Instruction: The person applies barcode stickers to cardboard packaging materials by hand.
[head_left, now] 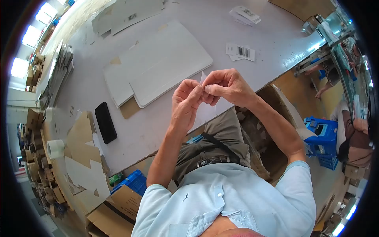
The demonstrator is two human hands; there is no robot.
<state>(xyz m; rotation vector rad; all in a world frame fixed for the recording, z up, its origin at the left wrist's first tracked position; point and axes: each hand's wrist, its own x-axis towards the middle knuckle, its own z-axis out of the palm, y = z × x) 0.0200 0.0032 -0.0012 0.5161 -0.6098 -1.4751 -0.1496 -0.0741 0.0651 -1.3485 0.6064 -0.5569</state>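
Note:
My left hand (187, 103) and my right hand (229, 87) meet above the table's front edge, fingertips pinched together. Between them is a small white label (203, 76), its pointed corner showing above the fingers; the rest is mostly hidden. Just beyond the hands, a stack of flat white cardboard (169, 59) lies on the pale table (150, 136). Barcode labels (241, 51) rest to the right of the stack, and more labels (247, 14) lie farther back.
A black phone (106, 123) and tape rolls (55, 149) are at the left. Cardboard sheets (126, 16) lie at the back. Open boxes (118, 211) and blue crates (321, 136) stand below the table. Other people (357, 138) are at the right.

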